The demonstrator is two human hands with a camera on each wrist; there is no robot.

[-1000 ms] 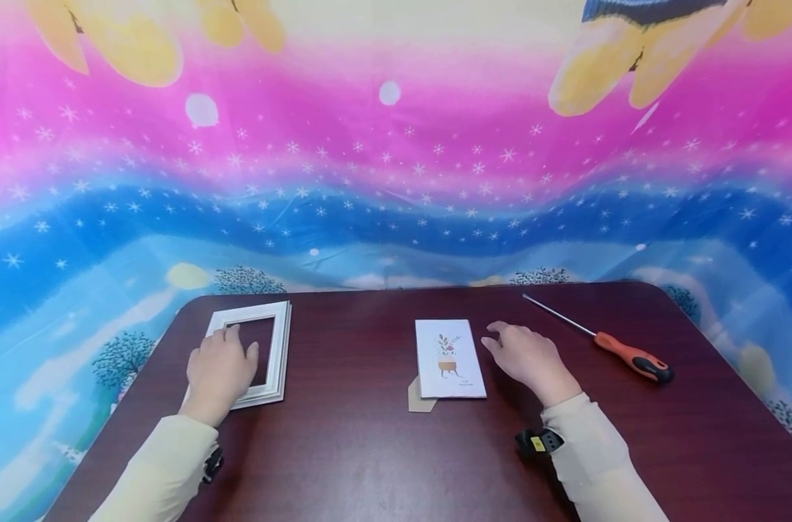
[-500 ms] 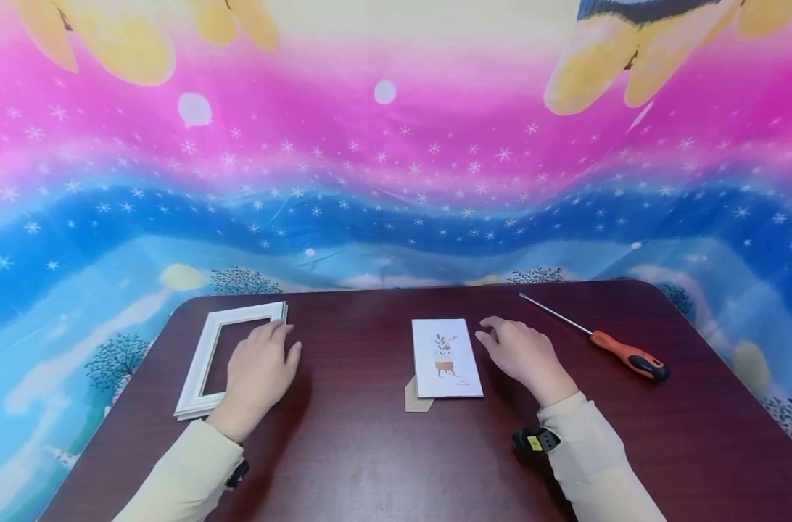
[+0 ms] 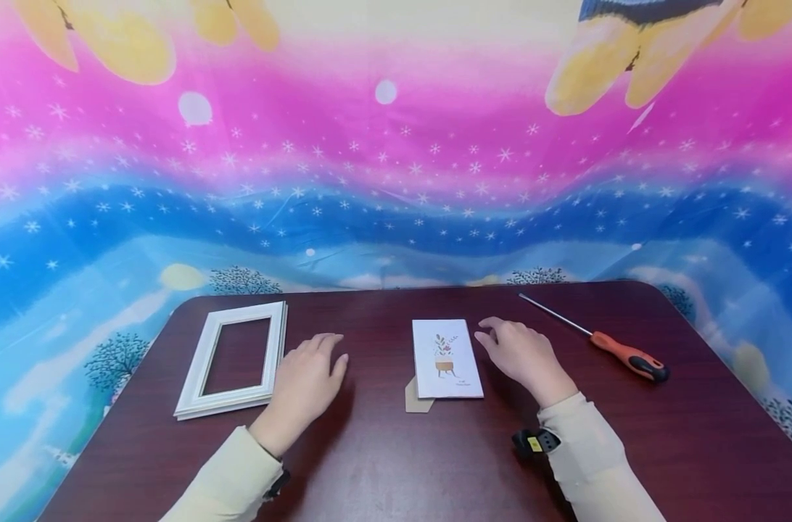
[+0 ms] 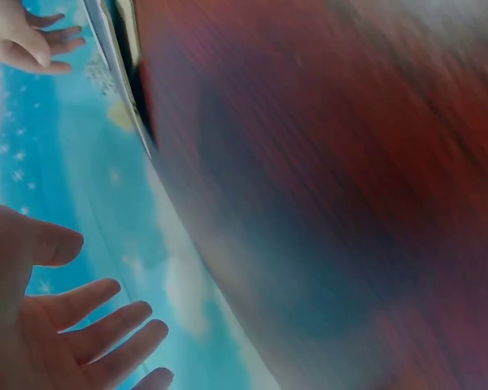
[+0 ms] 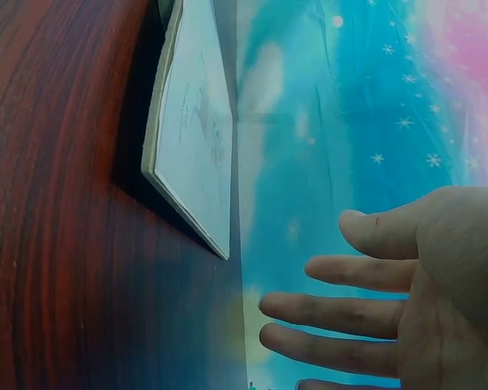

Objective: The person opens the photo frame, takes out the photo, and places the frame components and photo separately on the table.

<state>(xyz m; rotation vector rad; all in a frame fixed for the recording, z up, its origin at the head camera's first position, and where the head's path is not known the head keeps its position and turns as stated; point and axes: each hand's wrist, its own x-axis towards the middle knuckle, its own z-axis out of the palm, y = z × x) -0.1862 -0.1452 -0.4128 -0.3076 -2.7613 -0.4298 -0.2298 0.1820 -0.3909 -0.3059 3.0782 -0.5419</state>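
Observation:
A white picture card (image 3: 444, 360) printed with a potted plant lies on a backing board in the middle of the table. A beige flap (image 3: 418, 397) sticks out under its lower left corner, and in the right wrist view the backing board (image 5: 151, 134) sits tilted, propped off the tabletop. My left hand (image 3: 307, 386) holds nothing, fingers relaxed, between the card and a white picture frame (image 3: 275, 355) at the left. The fingers of my right hand (image 3: 523, 360) hover just right of the card, loosely bent and holding nothing; the right wrist view shows them extended.
An orange and black screwdriver (image 3: 631, 357) lies at the right, its shaft pointing to the back left. The dark red table (image 3: 383, 464) ends at a patterned cloth backdrop (image 3: 396, 239) behind it.
My left hand has moved right, from over the picture frame to the space beside it, leaving the frame in full view. My right hand has stayed near the card.

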